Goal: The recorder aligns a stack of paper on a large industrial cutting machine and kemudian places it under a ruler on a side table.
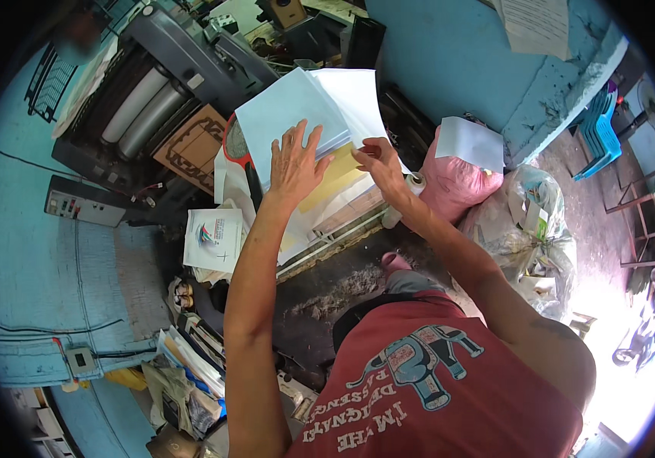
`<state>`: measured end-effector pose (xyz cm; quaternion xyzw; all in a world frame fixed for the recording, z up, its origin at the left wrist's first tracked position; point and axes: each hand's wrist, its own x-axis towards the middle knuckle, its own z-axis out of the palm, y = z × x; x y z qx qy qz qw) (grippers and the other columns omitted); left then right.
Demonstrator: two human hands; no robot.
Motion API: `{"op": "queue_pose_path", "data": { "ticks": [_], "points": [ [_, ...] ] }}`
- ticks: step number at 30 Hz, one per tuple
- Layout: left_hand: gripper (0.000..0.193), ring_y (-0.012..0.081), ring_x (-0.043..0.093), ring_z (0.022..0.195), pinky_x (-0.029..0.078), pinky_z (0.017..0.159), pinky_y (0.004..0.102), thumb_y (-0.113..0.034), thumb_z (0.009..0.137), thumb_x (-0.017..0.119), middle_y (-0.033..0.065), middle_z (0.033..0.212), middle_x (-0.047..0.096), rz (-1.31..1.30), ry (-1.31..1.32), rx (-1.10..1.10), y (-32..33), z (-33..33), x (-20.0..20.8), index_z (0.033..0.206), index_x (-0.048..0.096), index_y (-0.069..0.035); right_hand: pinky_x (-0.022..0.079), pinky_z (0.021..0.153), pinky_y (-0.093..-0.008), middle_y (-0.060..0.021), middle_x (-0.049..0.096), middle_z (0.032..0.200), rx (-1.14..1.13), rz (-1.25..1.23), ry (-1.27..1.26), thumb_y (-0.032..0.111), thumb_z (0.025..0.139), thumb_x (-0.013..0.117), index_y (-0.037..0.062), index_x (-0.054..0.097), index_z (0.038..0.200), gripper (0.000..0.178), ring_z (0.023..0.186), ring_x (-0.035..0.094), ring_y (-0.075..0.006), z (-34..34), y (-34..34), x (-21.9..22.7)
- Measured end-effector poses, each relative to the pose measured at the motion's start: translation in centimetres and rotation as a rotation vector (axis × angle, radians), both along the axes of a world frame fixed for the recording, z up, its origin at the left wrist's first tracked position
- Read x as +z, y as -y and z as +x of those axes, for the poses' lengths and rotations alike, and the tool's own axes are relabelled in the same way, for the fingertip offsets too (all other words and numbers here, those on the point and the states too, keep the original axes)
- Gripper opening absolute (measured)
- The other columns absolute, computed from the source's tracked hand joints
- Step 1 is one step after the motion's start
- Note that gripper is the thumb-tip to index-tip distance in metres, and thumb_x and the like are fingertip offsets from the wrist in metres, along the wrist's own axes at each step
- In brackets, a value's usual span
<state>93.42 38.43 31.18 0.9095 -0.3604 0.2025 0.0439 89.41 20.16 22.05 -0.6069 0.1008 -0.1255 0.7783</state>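
A thick stack of pale blue-white paper (285,107) lies slantwise on the worktable in front of me. My left hand (297,164) rests on its near part, open, fingers spread and pointing away from me. White sheets (358,99) stick out from behind the stack on the right. Along its near edge shows a yellow sheet (326,183). My right hand (381,162) is beside the stack's near right corner, over the yellow sheet's edge. Its fingers are loosely curled and apart, and I see nothing held in them. Left of the stack lies a red-rimmed mesh racket (237,145), its black handle partly covered.
A grey machine with metal rollers (144,114) stands at the far left, near a brown cut-out board (194,149). Printed white sheets (213,238) lie left of my left forearm. To the right are a pink sack (457,183) and a clear bag of paper scraps (530,221).
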Motion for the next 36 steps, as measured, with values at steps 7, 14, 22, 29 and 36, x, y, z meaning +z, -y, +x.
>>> {"op": "queue_pose_path", "data": {
  "ticks": [7,14,22,29,36],
  "points": [
    [0.064,0.0349,0.051,0.119,0.041,0.093,0.0577,-0.032,0.084,0.071,0.0168,0.14,0.045,0.152,-0.092,0.06,0.4,1.4,-1.4,0.139,0.046,-0.01,0.055,0.073,-0.0314,-0.012,0.065,0.093,0.146,0.078,-0.017,0.018,0.083,0.074,-0.0078,0.054,0.116,0.046,0.081,0.063,-0.0186,2.7,0.4,-1.5],
    [0.062,0.0417,0.054,0.115,0.049,0.087,0.0531,-0.028,0.083,0.068,0.0189,0.136,0.049,0.181,-0.139,0.038,1.4,2.3,-1.3,0.139,0.046,-0.009,0.05,0.069,-0.0272,-0.0074,0.065,0.085,0.267,0.106,-0.015,0.014,0.084,0.075,-0.0027,0.058,0.111,0.035,0.077,0.06,-0.0125,3.0,1.8,-2.5],
    [0.066,0.0485,0.058,0.114,0.053,0.089,0.0506,-0.02,0.083,0.064,0.0238,0.138,0.05,0.311,-0.129,0.058,1.6,2.9,-1.4,0.144,0.039,-0.009,0.049,0.07,-0.0268,-0.007,0.064,0.088,0.341,0.049,0.014,0.012,0.086,0.073,0.0007,0.054,0.116,0.037,0.078,0.059,-0.012,3.9,3.2,-2.0],
    [0.068,0.0411,0.064,0.106,0.058,0.08,0.0449,0.005,0.08,0.057,0.0253,0.137,0.051,-0.037,-0.143,-0.115,1.8,3.6,1.4,0.144,0.039,-0.011,0.052,0.072,-0.0285,-0.0082,0.065,0.088,0.207,-0.038,-0.008,0.015,0.085,0.075,0.0007,0.05,0.112,0.039,0.08,0.063,-0.0137,3.3,3.2,-1.0],
    [0.048,0.0342,0.068,0.093,0.058,0.074,0.0412,-0.004,0.079,0.066,0.0191,0.142,0.048,0.134,-0.116,-0.015,1.1,2.9,0.7,0.124,0.064,-0.02,0.053,0.066,-0.0294,-0.0095,0.065,0.084,0.197,-0.17,-0.054,0.023,0.081,0.079,0.0,0.052,0.106,0.043,0.071,0.064,-0.0147,2.8,2.5,-0.5]
  ]
}}
